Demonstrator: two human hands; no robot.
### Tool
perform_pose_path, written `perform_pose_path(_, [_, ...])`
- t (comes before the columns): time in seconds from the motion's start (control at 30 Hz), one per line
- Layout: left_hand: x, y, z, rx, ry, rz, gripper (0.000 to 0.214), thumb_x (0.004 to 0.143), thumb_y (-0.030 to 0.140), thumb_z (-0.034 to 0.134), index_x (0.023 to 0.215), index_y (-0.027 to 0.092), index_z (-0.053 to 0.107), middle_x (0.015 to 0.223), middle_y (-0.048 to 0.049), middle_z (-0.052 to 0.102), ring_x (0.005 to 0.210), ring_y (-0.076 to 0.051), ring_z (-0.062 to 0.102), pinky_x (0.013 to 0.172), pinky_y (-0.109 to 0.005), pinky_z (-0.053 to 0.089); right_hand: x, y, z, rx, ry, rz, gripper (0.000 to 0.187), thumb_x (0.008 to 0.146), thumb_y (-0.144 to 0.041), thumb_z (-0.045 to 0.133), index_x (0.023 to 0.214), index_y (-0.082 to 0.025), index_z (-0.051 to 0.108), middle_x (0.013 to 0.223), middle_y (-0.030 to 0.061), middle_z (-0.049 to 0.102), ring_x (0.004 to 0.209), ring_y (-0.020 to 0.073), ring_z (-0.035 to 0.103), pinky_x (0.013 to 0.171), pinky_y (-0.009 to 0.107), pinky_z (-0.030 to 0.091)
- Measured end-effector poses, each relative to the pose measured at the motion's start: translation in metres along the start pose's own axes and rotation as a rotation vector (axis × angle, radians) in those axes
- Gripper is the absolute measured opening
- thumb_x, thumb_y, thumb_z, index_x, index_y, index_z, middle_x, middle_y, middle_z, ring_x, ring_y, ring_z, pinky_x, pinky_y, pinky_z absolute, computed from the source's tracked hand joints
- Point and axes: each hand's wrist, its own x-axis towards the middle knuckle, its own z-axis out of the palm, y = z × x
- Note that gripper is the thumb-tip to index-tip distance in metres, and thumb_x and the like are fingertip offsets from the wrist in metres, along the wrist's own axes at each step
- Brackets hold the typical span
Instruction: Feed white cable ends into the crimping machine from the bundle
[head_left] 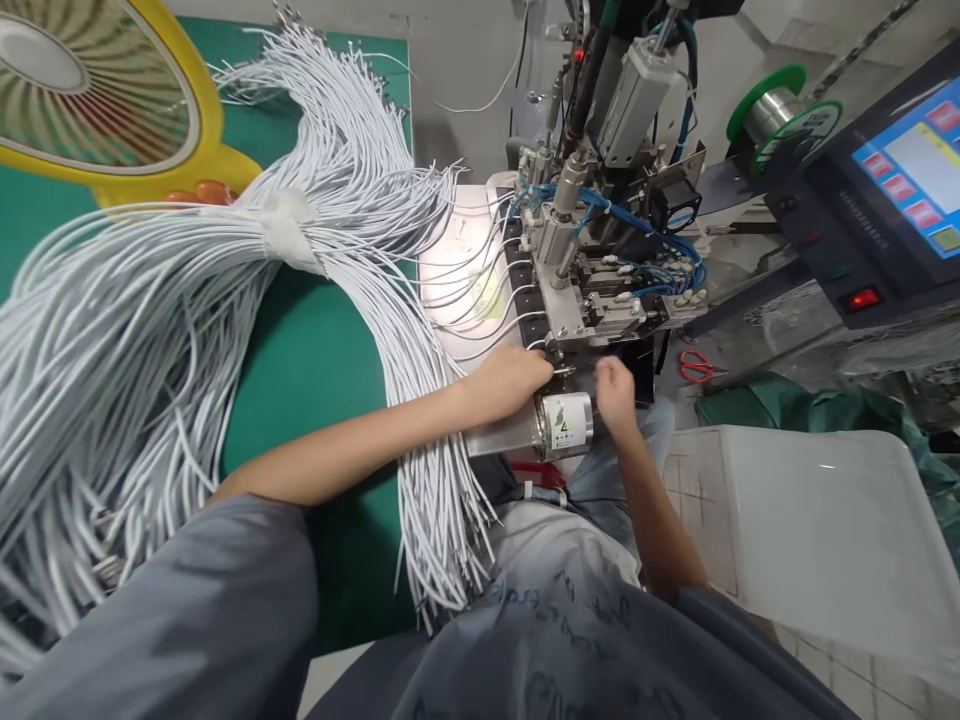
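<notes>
My left hand point(510, 382) is closed at the front end of the machine's row of black holders point(534, 328). A short pale tip of a white cable point(562, 371) sticks out past its fingertips. Several white cables curve into the holders just behind it. To the right, my right hand point(616, 392) is held up with its fingers curled together, slightly blurred. What it pinches, if anything, cannot be made out. Below and between both hands lies a labelled jar point(568, 422). A big bundle of white cables point(360, 250), tied with a white wrap point(289, 230), spreads to the left.
A yellow fan point(214, 130) stands on the green table point(315, 350) at upper left. Beyond my hands rises the machine point(559, 230) with blue air hoses. On the right are a solder wire spool point(776, 115), a control screen point(911, 175), red scissors point(696, 366) and a white bin point(817, 530).
</notes>
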Motion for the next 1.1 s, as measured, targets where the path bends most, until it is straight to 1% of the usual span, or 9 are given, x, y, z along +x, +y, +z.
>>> perform_pose_path(0.07, [0.001,-0.003,0.003,0.032,0.024,-0.040,0.027,0.080,0.002,0.039,0.076,0.010,0.065,0.076,-0.0111,0.063,0.066,-0.020,0.061,0.054,-0.029,0.038,-0.023,-0.014,-0.007,-0.062,0.159,-0.071,0.021,0.083,-0.034,0.042,0.065,-0.022,0.043,0.059,-0.0035,0.041,0.057,0.0125,0.040,0.055,0.024,0.034])
perform_pose_path(0.13, [0.002,-0.005,0.005,0.062,0.038,-0.089,0.027,0.079,0.001,0.038,0.077,0.009,0.064,0.077,-0.0131,0.064,0.067,-0.022,0.062,0.053,-0.030,0.038,-0.054,-0.029,-0.007,-0.125,0.147,-0.145,0.020,0.084,-0.031,0.043,0.069,-0.021,0.050,0.060,-0.0021,0.048,0.056,0.0129,0.044,0.055,0.025,0.035])
perform_pose_path(0.3, [0.004,-0.009,0.005,0.063,0.025,-0.135,0.027,0.079,0.002,0.038,0.078,0.009,0.064,0.068,-0.0125,0.064,0.068,-0.023,0.063,0.055,-0.029,0.039,-0.118,-0.040,0.032,-0.078,-0.569,-0.039,0.017,0.082,-0.031,0.053,0.076,-0.020,0.065,0.063,0.0020,0.065,0.058,0.0158,0.058,0.058,0.027,0.044])
perform_pose_path(0.37, [0.005,-0.009,0.007,0.061,0.035,-0.143,0.027,0.079,0.003,0.039,0.077,0.009,0.065,0.069,-0.0129,0.065,0.070,-0.023,0.063,0.056,-0.030,0.040,-0.130,-0.036,0.051,-0.036,-0.673,-0.006,0.017,0.081,-0.031,0.055,0.082,-0.020,0.068,0.071,0.0035,0.069,0.061,0.0163,0.060,0.059,0.027,0.045])
perform_pose_path(0.5, [0.007,-0.009,0.010,0.057,0.058,-0.148,0.027,0.079,0.004,0.040,0.076,0.010,0.066,0.070,-0.0128,0.065,0.071,-0.022,0.063,0.058,-0.030,0.040,-0.134,-0.034,0.068,-0.105,-0.620,-0.065,0.016,0.080,-0.030,0.057,0.083,-0.020,0.069,0.070,0.0030,0.068,0.058,0.0145,0.057,0.059,0.025,0.043])
perform_pose_path(0.8, [0.007,-0.009,0.008,0.056,0.054,-0.146,0.028,0.078,0.002,0.039,0.076,0.009,0.066,0.069,-0.0136,0.064,0.069,-0.023,0.062,0.057,-0.030,0.039,-0.131,-0.062,0.072,-0.461,-0.684,-0.195,0.017,0.080,-0.018,0.048,0.072,-0.018,0.063,0.063,0.0051,0.067,0.058,0.0177,0.059,0.058,0.026,0.036])
perform_pose_path(0.93, [0.006,-0.001,0.000,0.074,0.044,-0.173,0.030,0.078,0.000,0.037,0.072,0.008,0.066,0.068,-0.0139,0.064,0.067,-0.022,0.061,0.055,-0.030,0.037,-0.137,-0.066,0.073,-0.639,-0.511,-0.296,0.021,0.083,-0.017,0.042,0.078,-0.016,0.063,0.070,0.0094,0.067,0.062,0.0198,0.060,0.058,0.027,0.035])
perform_pose_path(1.0, [0.004,0.009,-0.008,0.039,0.070,-0.150,0.030,0.082,0.004,0.037,0.073,0.008,0.066,0.070,-0.0131,0.063,0.067,-0.021,0.060,0.055,-0.030,0.037,-0.136,-0.065,0.068,-0.599,-0.421,-0.324,0.024,0.084,-0.016,0.039,0.086,-0.016,0.063,0.077,0.0100,0.067,0.069,0.0200,0.061,0.062,0.027,0.037])
perform_pose_path(1.1, [-0.001,0.025,-0.017,-0.139,0.155,-0.003,0.034,0.092,0.020,0.035,0.081,0.010,0.066,0.078,-0.0098,0.063,0.073,-0.019,0.059,0.060,-0.030,0.040,-0.127,-0.061,0.051,-0.484,-0.415,-0.286,0.025,0.085,-0.018,0.037,0.082,-0.016,0.062,0.073,0.0092,0.067,0.067,0.0203,0.061,0.062,0.029,0.039])
